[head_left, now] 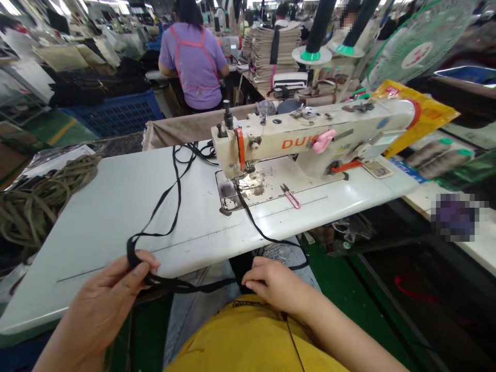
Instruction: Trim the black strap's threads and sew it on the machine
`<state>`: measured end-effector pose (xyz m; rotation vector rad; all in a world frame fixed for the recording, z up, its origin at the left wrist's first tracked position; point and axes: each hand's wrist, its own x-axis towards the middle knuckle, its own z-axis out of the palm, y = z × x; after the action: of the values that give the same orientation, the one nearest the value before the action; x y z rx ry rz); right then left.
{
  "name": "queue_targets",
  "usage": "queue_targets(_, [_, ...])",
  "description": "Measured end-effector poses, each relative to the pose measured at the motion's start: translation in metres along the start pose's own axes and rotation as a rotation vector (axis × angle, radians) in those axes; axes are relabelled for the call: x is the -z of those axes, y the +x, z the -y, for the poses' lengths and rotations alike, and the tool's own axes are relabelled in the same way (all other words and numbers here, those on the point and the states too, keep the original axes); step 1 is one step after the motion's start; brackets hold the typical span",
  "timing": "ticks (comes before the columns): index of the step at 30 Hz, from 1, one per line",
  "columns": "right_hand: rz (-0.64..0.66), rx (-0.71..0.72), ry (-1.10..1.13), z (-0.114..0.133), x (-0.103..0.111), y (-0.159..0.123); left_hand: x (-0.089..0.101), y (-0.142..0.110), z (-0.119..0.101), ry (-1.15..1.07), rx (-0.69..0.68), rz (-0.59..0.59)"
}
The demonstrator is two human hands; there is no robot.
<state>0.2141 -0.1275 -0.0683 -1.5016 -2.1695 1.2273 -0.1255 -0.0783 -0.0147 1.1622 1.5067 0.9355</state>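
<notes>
A long black strap runs between my two hands in front of my lap. My left hand pinches a loop of it at the table's front edge, thumb against fingers. Near my waist, my right hand is closed on the other end of that stretch. From the left-hand loop the strap spreads back over the white table in loose curves. Another length leads from under the presser foot of the sewing machine down over the front edge. Pink-handled thread snips lie on the table by the machine bed.
Coiled olive straps are heaped at the table's left. Behind stand a blue crate, a person in a purple shirt and stacked beige pieces. A green fan and a yellow bag are at the right.
</notes>
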Motion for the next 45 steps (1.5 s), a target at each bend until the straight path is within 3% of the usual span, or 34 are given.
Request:
queue_targets(3, [-0.059, -0.202, -0.051, -0.012, 0.015, -0.011, -0.023, -0.004, 0.01, 0.169, 0.062, 0.257])
queue_targets(6, [-0.183, -0.45, -0.173, -0.028, 0.03, -0.02, -0.046, -0.002, 0.018, 0.433, 0.037, 0.533])
queue_targets(10, [-0.251, -0.617, -0.261, -0.053, 0.039, -0.025, -0.066, -0.001, 0.019, 0.687, -0.057, 0.555])
queue_targets(14, [-0.213, -0.561, -0.225, -0.071, 0.035, -0.026, -0.099, -0.005, 0.002, 0.552, -0.092, 0.708])
queue_targets(17, [-0.234, -0.54, -0.243, -0.071, 0.03, -0.03, -0.13, -0.006, -0.001, 0.354, -0.017, 0.834])
queue_targets(21, [-0.249, -0.474, -0.255, -0.051, 0.028, -0.045, -0.167, -0.005, 0.019, 0.074, 0.17, 0.806])
queue_targets(25, [-0.104, -0.143, -0.008, -0.026, 0.02, -0.058, -0.19, -0.005, 0.031, -0.086, 0.236, 0.76])
queue_targets(28, [-0.039, -0.092, 0.103, -0.029, 0.014, -0.058, -0.194, -0.006, 0.028, -0.145, 0.223, 0.742])
queue_targets(33, [-0.407, -0.395, -0.162, -0.069, 0.004, -0.038, -0.183, -0.007, 0.027, -0.223, 0.223, 0.724])
queue_targets(36, [-0.437, -0.384, -0.214, -0.089, -0.005, -0.019, -0.178, -0.008, 0.029, -0.237, 0.216, 0.697])
queue_targets(40, [-0.449, -0.343, -0.208, -0.107, -0.011, -0.005, -0.174, -0.013, 0.024, -0.417, 0.334, 0.744])
queue_targets(42, [-0.485, -0.375, -0.19, -0.119, -0.005, -0.011, -0.171, -0.014, 0.02, -0.487, 0.394, 0.749])
queue_targets(45, [-0.576, -0.523, -0.194, -0.143, 0.017, -0.045, -0.164, -0.014, 0.02, -0.513, 0.417, 0.773])
